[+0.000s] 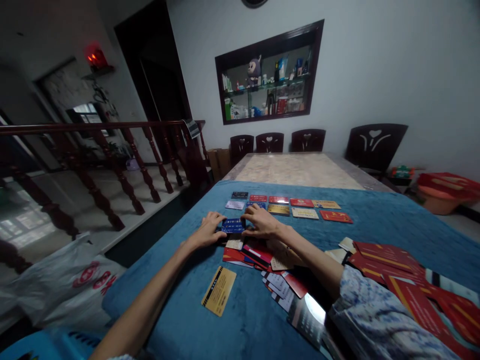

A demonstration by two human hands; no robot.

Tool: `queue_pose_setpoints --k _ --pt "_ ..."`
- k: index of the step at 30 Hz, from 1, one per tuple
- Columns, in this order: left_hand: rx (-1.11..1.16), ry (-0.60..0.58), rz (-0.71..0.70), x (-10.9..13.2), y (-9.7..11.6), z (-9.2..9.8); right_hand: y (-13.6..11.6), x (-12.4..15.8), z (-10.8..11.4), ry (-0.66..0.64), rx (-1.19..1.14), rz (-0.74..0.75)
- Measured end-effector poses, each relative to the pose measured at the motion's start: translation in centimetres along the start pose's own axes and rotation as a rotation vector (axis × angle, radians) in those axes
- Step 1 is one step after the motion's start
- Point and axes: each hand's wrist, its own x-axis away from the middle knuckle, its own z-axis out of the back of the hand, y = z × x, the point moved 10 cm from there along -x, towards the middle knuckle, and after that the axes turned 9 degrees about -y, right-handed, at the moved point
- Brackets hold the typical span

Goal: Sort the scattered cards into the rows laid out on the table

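A dark blue plastic card (pixel 233 226) is held by its two short ends, just above the blue cloth (pixel 180 300). My left hand (pixel 208 229) pinches its left end; my right hand (pixel 259 221) grips the right end. Beyond the hands, several cards lie in two rows, among them a gold card (pixel 278 209) and a red-orange card (pixel 336 216). Below my right hand is a loose pile of overlapping cards, with a crimson card (pixel 258 255) near its top. A yellow card (pixel 219 291) lies apart, nearer to me.
Red paper folders (pixel 390 260) are heaped on the right of the cloth. Beneath my right forearm lies a dark glossy sheet (pixel 307 315). Chairs (pixel 375 145) stand around the table's far part, a wooden railing (pixel 150 185) runs along the left, and white plastic bags (pixel 75 275) sit beside the table.
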Motion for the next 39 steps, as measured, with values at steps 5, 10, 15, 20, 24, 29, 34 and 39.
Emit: queue_pose_setpoints --k 5,10,15,20,24,29,34,39 --pt "-0.015 -0.013 -0.03 -1.7 0.6 0.4 1.1 0.4 0.8 -0.016 0.018 -0.044" --pt "-0.046 -0.022 -0.075 -4.1 1.8 0.7 3.7 0.6 1.1 -0.034 0.043 -0.097" --pt "-0.093 -0.054 -0.07 -7.0 2.7 0.3 6.0 0.9 0.9 -0.061 0.05 -0.124" --pt "-0.095 -0.066 -0.052 -9.8 2.8 -0.4 8.3 1.1 0.8 -0.087 0.08 -0.231" --pt "-0.112 -0.104 -0.03 -11.9 2.6 -1.2 10.1 0.8 0.6 -0.113 0.101 -0.296" --pt "-0.132 -0.137 0.012 -14.3 2.3 -1.8 12.1 0.2 0.3 -0.136 0.108 -0.338" --pt "-0.184 -0.197 0.041 -15.9 1.8 -2.7 13.4 -0.2 -0.5 -0.175 0.101 -0.371" --pt "-0.2 -0.231 0.063 -16.9 1.4 -3.2 14.2 -0.6 -1.5 -0.205 0.106 -0.388"
